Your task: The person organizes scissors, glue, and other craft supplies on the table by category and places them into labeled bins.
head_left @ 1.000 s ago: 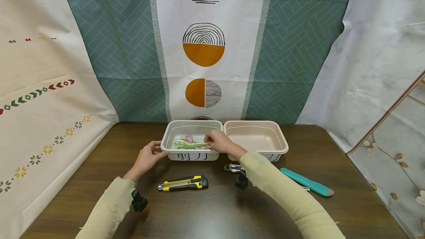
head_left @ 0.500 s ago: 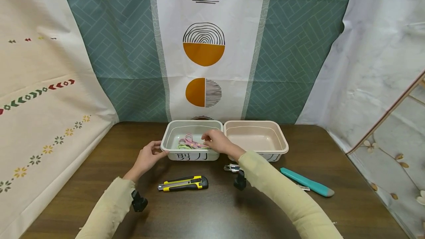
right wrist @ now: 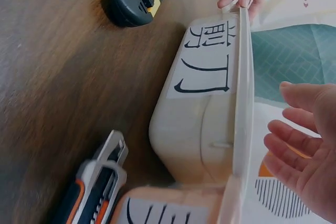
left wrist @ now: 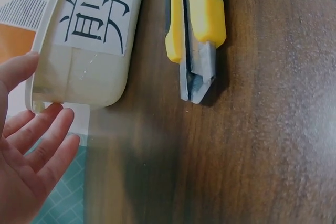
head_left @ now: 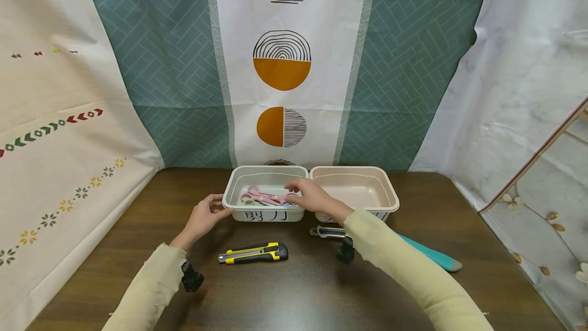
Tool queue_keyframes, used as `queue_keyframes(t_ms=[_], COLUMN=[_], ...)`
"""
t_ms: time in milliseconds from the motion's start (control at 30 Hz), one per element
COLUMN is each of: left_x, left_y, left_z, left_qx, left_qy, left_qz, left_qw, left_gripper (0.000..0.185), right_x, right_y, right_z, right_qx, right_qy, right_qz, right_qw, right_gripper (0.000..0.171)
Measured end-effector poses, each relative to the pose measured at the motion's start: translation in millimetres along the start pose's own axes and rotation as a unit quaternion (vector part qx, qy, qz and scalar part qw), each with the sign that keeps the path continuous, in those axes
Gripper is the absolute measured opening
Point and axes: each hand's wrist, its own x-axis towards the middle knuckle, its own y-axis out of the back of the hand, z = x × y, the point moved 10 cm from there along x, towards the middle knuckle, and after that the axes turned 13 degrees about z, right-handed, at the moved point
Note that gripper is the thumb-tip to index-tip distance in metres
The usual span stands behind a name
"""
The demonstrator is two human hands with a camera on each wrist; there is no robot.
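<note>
My left hand (head_left: 205,220) holds the left corner of a pale grey plastic bin (head_left: 303,172), thumb at the front rim and fingertips at the end wall. Pink-handled scissors (head_left: 268,198) lie inside it over other scissors, with a pale green handle (head_left: 248,202) peeking out at the left. Over the bin's right end is my right hand (head_left: 314,197); in the right wrist view its fingers (right wrist: 296,139) are spread and loosely bent with nothing between them. A label (left wrist: 94,11) with black characters is stuck on the bin's front.
A beige bin (head_left: 388,188) stands against the grey one's right side. In front lie a yellow-black utility knife (head_left: 253,253), a silver-and-black utility knife (right wrist: 100,182) and a teal tool (head_left: 434,253), partly behind the right sleeve. Patterned cloth hangs behind the table.
The green scissors went from my right hand down into the bin, and pink scissors now lie on top. My right hand has opened and drawn slightly right. The left hand has stayed put.
</note>
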Motion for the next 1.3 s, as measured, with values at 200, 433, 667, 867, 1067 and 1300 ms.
queue_keyframes(t_ms=[200, 433, 667, 867, 1067, 1300], left_x=[2.2, 3.1, 3.5, 2.0, 2.0, 2.0], left_y=[-0.4, -1.7, -3.9, -4.0, -4.2, -4.2], left_z=[2.3, 4.4, 5.0, 3.4, 4.1, 5.9], left_qx=[0.017, 0.023, 0.036, 0.040, 0.045, 0.048], left_qy=[-0.001, 0.002, 0.002, 0.002, -0.003, -0.004], left_qz=[-0.011, -0.020, -0.028, -0.028, -0.025, -0.019], left_qw=[0.9998, 0.9995, 0.9990, 0.9988, 0.9987, 0.9986], left_gripper=[0.053, 0.052, 0.055, 0.056, 0.055, 0.056], right_x=[-10.1, -26.0, -39.5, -51.9, -65.8, -85.1], right_y=[12.0, 27.3, 38.9, 48.7, 55.8, 62.1], right_z=[4.3, 10.4, 13.5, 14.3, 18.8, 25.1], right_qx=[-0.007, 0.002, 0.022, 0.032, 0.046, 0.030], right_qy=[0.016, 0.017, 0.034, 0.051, 0.051, 0.050], right_qz=[-0.002, -0.007, -0.002, 0.008, 0.009, 0.003], right_qw=[1.000, 1.000, 0.999, 0.998, 0.998, 0.998], right_gripper=[0.036, 0.035, 0.034, 0.034, 0.031, 0.034])
